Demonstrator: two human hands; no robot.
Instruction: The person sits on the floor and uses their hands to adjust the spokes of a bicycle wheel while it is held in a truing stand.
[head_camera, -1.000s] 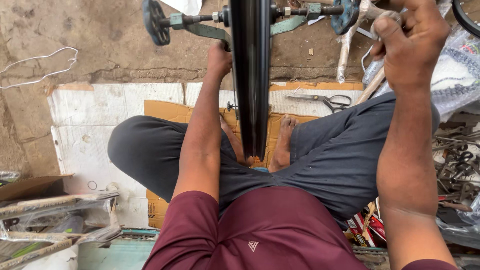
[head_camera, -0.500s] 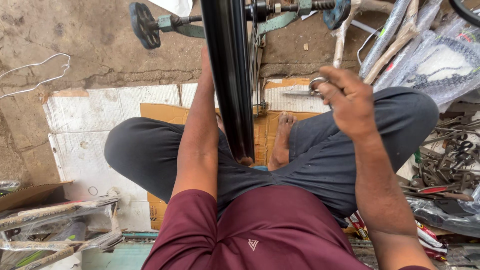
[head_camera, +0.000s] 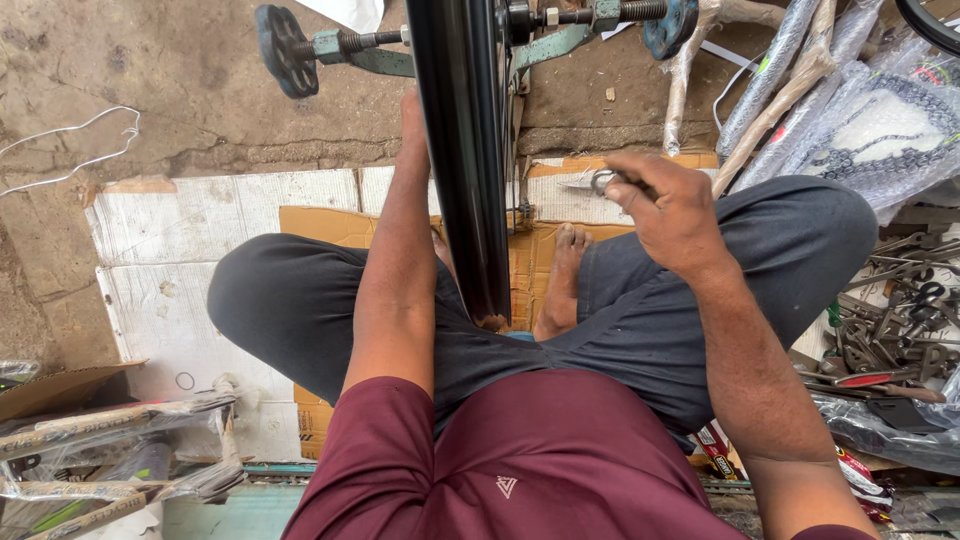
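Since the earlier frame your right hand (head_camera: 668, 212) has come down from the wrapped parts at the upper right and now sits over your right knee, fingers closed on a small metal tool (head_camera: 590, 182), which looks like pliers or snips, though its jaws are too small to tell. Your left hand (head_camera: 413, 118) is up against the black bicycle rim (head_camera: 462, 150) that stands upright between your crossed legs; the hand is mostly hidden behind the rim, so I cannot tell whether it grips or only steadies. The rim's lower edge rests near your bare foot (head_camera: 562, 275) on the cardboard sheet (head_camera: 310, 222), and its axle (head_camera: 560, 17) sits in the green truing stand (head_camera: 380, 58) at the top. You appear to be between picking up the tool and applying it, so the wheel work itself looks barely begun. Your next move likely calls for bringing the tool in to the spokes beside the rim, keeping the left hand firm so the wheel does not turn.
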